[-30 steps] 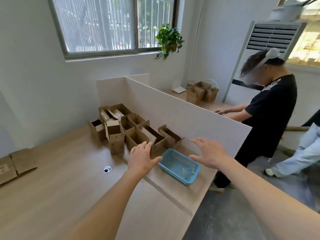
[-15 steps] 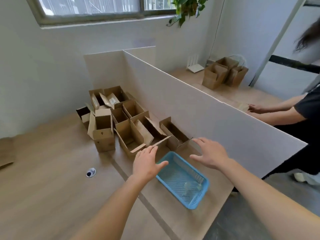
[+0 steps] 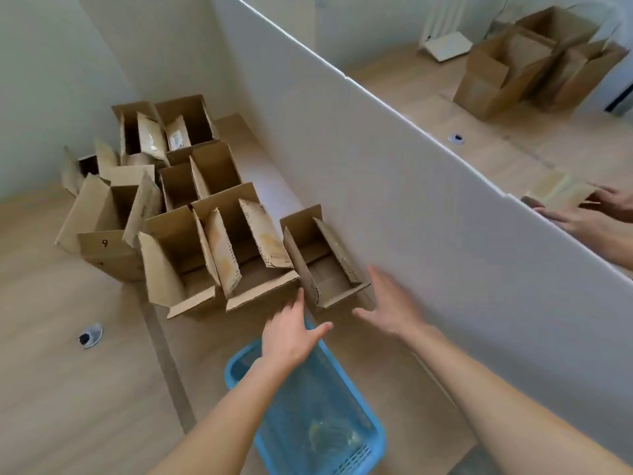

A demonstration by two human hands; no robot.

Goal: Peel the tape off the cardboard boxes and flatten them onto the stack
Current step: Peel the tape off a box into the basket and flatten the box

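Several open cardboard boxes stand in a cluster on the wooden table (image 3: 61, 389). The nearest is a small open box (image 3: 325, 265) right against the white divider. Beside it to the left stand two larger open boxes (image 3: 246, 248), and one marked "9" (image 3: 106, 248) stands further left. My left hand (image 3: 291, 334) reaches over the blue basket with straight fingers, its fingertips near the small box's left front corner. My right hand (image 3: 390, 306) is spread open just in front of that box's right side. Neither hand holds anything.
A blue plastic basket (image 3: 342, 437) holding a clump of clear tape lies under my left forearm. The white divider (image 3: 428, 207) runs along the right. Beyond it, another person's hands (image 3: 589, 214) hold flattened cardboard near more boxes (image 3: 507, 66). A cable grommet (image 3: 89, 335) sits at left.
The view has tilted down and closer to the table. Both hands have moved forward past the basket, toward the small box beside the divider.
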